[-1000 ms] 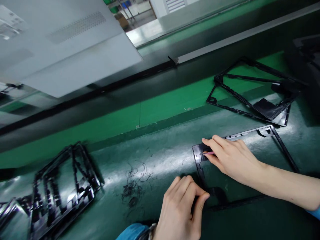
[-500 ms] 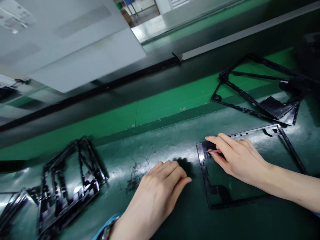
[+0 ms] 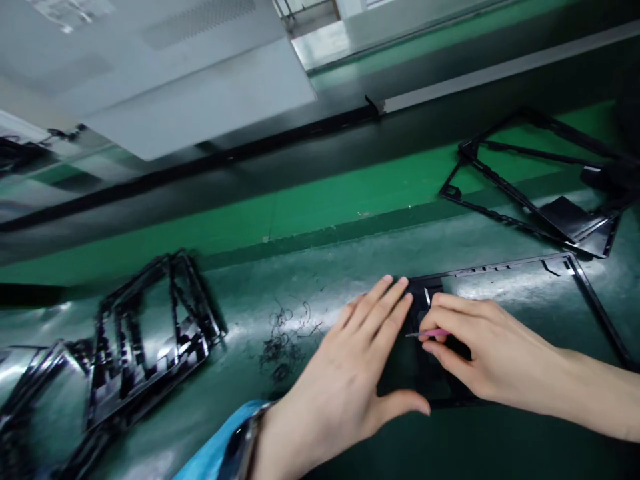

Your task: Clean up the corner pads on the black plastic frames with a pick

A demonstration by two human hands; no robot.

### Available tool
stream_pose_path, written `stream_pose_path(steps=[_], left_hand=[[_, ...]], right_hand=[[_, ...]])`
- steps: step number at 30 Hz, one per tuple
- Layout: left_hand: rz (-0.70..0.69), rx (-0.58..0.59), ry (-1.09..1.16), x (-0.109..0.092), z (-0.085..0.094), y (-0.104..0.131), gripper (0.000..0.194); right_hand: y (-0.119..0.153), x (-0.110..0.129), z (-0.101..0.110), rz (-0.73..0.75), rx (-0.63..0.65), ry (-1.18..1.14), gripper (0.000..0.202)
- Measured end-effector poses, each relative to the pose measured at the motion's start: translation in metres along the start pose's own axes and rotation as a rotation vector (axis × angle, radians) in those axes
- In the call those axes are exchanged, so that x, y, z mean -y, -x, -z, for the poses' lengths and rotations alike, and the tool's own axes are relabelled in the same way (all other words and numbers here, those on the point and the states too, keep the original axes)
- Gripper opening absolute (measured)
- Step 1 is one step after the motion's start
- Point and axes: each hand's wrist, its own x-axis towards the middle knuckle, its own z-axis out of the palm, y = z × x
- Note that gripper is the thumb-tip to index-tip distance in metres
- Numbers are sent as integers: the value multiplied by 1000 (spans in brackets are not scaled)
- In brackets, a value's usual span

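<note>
A thin black rectangular plastic frame [image 3: 595, 310] lies flat on the green bench. My left hand [image 3: 353, 370] rests with fingers stretched out and thumb apart, its fingertips at the frame's upper left corner. In a pinch, my right hand [image 3: 480, 340] grips a slim tool with a pink handle and a thin metal blade [image 3: 436, 333], which looks like a small craft knife. The blade points left, over the frame's left side. My hands hide part of that side, and whether the blade touches it I cannot tell.
Dark curly shavings [image 3: 283, 343] lie left of my left hand. A stack of black frames [image 3: 150, 347] leans at the left, with more frames [image 3: 30, 393] beside it. Other frames [image 3: 540, 180] overlap at the back right. A large grey panel [image 3: 200, 93] overhangs the back left.
My left hand has moved right and opened out onto the frame's corner. My right hand has shifted slightly down along the frame's left side with the knife. The view has shifted a little.
</note>
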Motion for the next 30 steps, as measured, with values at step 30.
stream_pose_path(steps=[30], left_hand=[[-36,-17,24,-2,-31,-7,124]], right_hand=[[-4,2,-26,162,-94,339,20]])
